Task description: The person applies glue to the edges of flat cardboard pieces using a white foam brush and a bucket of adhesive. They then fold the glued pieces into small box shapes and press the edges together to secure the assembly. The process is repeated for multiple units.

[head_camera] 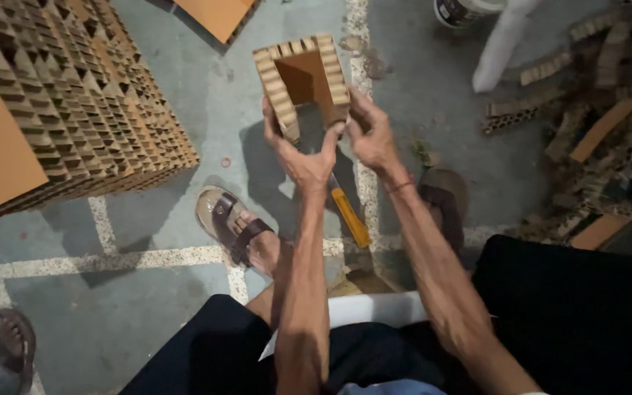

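- Grey concrete floor (148,292) crossed by pale painted lines lies under everything; nearest the camera are the person's dark shorts (579,314)
- Just beyond the knees, a left foot in a brown sandal (232,223) and a right foot in a brown sandal (444,201) rest flat on the floor, and another person's sandalled foot (12,344) shows at the lower left edge
- A yellow-handled tool (349,216) slants between the feet; its upper end runs up under the left hand (298,150), and I cannot tell whether that hand grips it or it lies on the floor
- The left hand is closed on the left leg of a U-shaped honeycomb cardboard frame (301,73), thumb across its lower end
- The right hand (371,135), a red thread on its wrist, is clamped on the frame's right leg, fingers curled behind
- The frame is held up off the floor between both hands, closed side away from the person
- By my reading, the step in hand is steadying or squaring the frame's open end; any further move calls for both grips to stay firm so the legs do not spread
- Farther left stands a stack of honeycomb cardboard blocks (89,95); farther right lie cardboard scraps (594,146), a white tube (502,44) and a bucket (462,9)
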